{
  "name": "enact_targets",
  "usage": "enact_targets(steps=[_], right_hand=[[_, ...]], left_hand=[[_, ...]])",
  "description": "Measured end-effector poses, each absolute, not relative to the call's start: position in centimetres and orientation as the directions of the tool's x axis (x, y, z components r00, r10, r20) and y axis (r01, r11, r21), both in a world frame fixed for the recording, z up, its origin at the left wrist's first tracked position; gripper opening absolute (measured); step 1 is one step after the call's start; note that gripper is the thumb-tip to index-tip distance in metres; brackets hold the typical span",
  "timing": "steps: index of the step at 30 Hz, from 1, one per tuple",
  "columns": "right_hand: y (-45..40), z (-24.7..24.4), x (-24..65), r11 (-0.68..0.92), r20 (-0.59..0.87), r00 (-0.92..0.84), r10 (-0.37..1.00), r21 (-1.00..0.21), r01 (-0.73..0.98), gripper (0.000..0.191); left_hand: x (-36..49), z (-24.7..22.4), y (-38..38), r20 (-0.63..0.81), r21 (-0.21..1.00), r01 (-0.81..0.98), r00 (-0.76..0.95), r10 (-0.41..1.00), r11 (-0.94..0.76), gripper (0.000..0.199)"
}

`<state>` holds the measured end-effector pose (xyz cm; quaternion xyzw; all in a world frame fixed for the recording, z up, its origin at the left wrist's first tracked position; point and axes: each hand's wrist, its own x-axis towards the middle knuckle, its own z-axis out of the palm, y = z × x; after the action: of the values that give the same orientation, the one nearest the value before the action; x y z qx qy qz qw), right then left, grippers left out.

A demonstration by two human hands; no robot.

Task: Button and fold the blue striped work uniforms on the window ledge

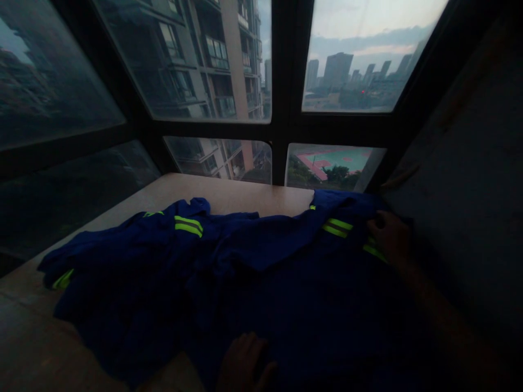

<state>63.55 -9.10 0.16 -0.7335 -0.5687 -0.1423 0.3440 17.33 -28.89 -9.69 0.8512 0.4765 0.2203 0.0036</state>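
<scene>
Blue clothing [281, 272] lies before the window [281, 128]; our right hand [391, 235] nearer it, grip we cannot tell; our left hand [245, 360] farther, thumb apart

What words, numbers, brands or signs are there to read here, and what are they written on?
There are none that I can read.
Dark-blue cloth clothing with yellow-green stripes: no lettering shows, though much is in shadow.
Tiny red glow near the grey distant buildings: too small and blurred to tell if it's a sign.
</scene>
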Motion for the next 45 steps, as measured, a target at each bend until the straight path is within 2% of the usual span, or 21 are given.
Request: enact_targets(steps=[2,5,10,14,17,19,22,23,26,28,34,38,41,45], right_hand=[[-8.2,3.3,63.1,-0.04,0.698,0.245,0.673,-0.296,0.954,0.032],[-5.5,8.1,62.3,0.012,0.756,0.175,0.63,-0.235,0.972,0.033],[0.1,11.7,60.4,0.012,0.669,0.169,0.724,-0.256,0.966,0.034],[-1.8,9.5,55.7,0.084,0.559,0.087,0.824,-0.273,0.958,0.049],[-9.3,5.6,50.1,0.217,0.378,-0.093,0.921,-0.299,0.929,0.033],[-16.0,2.5,46.1,0.296,0.22,-0.225,0.949,-0.381,0.876,0.023],[-25.3,-2.1,41.0,0.268,0.057,-0.279,0.958,-0.52,0.811,0.017],[-27.7,-3.3,39.7,0.249,0.023,-0.282,0.959,-0.539,0.805,0.02],[-31.7,-5.9,37.2,0.2,-0.058,-0.268,0.962,-0.524,0.828,0.048],[-32.2,-6.6,36.7,0.186,-0.081,-0.266,0.961,-0.523,0.832,0.053],[-30.6,-5.7,38.5,0.19,-0.093,-0.359,0.929,-0.711,0.677,0.012],[-30.6,-5.8,39.4,0.268,-0.047,-0.439,0.897,-0.732,0.626,0.011],[-30.9,-6.1,39.4,0.306,-0.019,-0.455,0.89,-0.714,0.63,0.02],[-31.5,-6.6,37.7,0.287,-0.01,-0.354,0.935,-0.563,0.775,0.017]], left_hand=[[17.8,-10.0,-29.0,0.353,0.215,0.829,0.428,0.832,-0.517,0.032],[19.3,-9.8,-28.7,0.305,0.242,0.855,0.382,0.872,-0.459,0.029],[22.9,-7.6,-26.4,0.219,0.368,0.856,0.301,0.928,-0.364,0.023],[24.2,-6.7,-24.9,0.212,0.475,0.811,0.27,0.939,-0.341,0.024],[23.2,-6.8,-25.5,0.243,0.562,0.746,0.264,0.933,-0.357,0.026],[22.0,-7.1,-26.7,0.233,0.612,0.71,0.257,0.938,-0.347,0.027],[20.4,-7.3,-28.7,0.185,0.658,0.686,0.253,0.949,-0.311,0.027],[20.0,-7.3,-29.2,0.173,0.669,0.677,0.261,0.95,-0.308,0.027],[19.5,-7.5,-29.8,0.167,0.694,0.648,0.28,0.945,-0.315,0.029],[19.6,-7.6,-29.8,0.178,0.695,0.65,0.261,0.949,-0.309,0.03],[20.3,-7.6,-29.4,0.211,0.694,0.647,0.236,0.948,-0.316,0.026],[20.3,-7.1,-29.7,0.232,0.694,0.642,0.228,0.946,-0.325,0.021],[19.8,-6.6,-30.2,0.227,0.68,0.652,0.249,0.942,-0.336,0.018],[19.1,-6.5,-31.6,0.244,0.627,0.673,0.31,0.919,-0.393,0.012]])
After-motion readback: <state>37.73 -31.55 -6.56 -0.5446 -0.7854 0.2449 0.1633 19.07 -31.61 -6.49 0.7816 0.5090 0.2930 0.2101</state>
